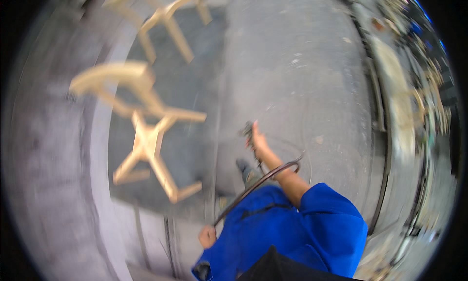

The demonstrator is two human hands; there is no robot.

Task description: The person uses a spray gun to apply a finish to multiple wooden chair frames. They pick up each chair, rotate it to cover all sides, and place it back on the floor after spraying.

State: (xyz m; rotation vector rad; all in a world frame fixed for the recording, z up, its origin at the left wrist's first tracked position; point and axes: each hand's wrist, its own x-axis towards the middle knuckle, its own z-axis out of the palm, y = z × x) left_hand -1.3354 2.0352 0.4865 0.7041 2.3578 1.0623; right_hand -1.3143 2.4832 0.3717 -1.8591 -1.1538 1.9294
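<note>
My right hand (259,141) is stretched out ahead, closed round a small dark metallic tool (249,131); blur hides its exact kind. A dark brown hose (253,186) loops by my right forearm and runs down to the left. Low at my left side, my left hand (207,237) is a fist around the hose's lower end. To the left, a pale unpainted wooden chair frame (146,140) with a curved back piece (114,72) rests on a dark mat (187,149). Neither hand touches it.
Another bare wooden frame (168,18) stands farther off at the upper left. Along the right runs a long bench (392,96) cluttered with wooden pieces and other blurred items. A grey floor (297,66) stretches ahead, and my shoe (242,165) shows below my right hand.
</note>
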